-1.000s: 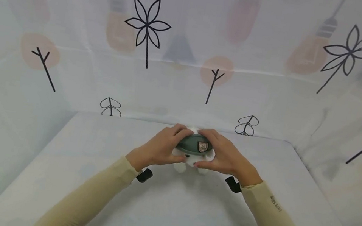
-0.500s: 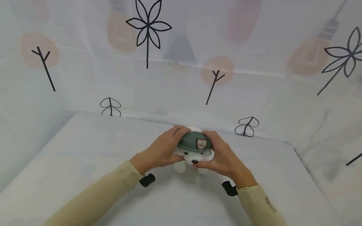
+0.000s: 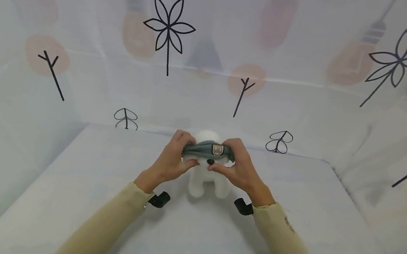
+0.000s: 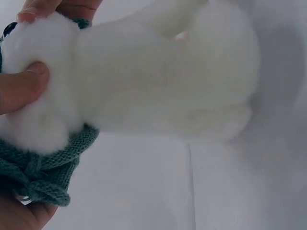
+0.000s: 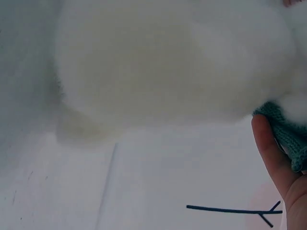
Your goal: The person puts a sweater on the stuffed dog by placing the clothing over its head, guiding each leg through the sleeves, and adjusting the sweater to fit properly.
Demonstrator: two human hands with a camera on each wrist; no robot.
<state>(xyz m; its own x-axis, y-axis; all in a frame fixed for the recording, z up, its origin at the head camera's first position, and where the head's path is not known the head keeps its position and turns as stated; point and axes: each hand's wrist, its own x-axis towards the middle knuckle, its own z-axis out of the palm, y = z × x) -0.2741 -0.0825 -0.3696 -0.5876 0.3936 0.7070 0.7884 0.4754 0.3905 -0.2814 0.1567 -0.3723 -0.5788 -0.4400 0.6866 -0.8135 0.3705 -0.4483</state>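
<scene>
A white plush dog [image 3: 210,173] with a dark nose stands upright on the covered table, wearing a green knitted beret [image 3: 202,149] with a shield-shaped badge. The beret sits low, its band across where the eyes would show. My left hand [image 3: 171,157] grips the beret's side, fingers behind and thumb near the muzzle. On the other side my right hand [image 3: 241,165] holds the beret likewise. In the left wrist view, the left thumb [image 4: 26,86] presses into the dog's white fur, and the beret [image 4: 53,179] is bunched beneath. In the right wrist view, a finger touches the beret [image 5: 288,139].
A white cloth covers the table [image 3: 188,241]. A pale curtain [image 3: 199,100] with plant and lamp prints rises behind the dog and at both sides. Black wrist cameras [image 3: 160,199] sit below each hand.
Both hands have moved left and slightly up in view, with the beret and the dog's head. The beret looks flatter and wider, and more of the dog's body and legs shows.
</scene>
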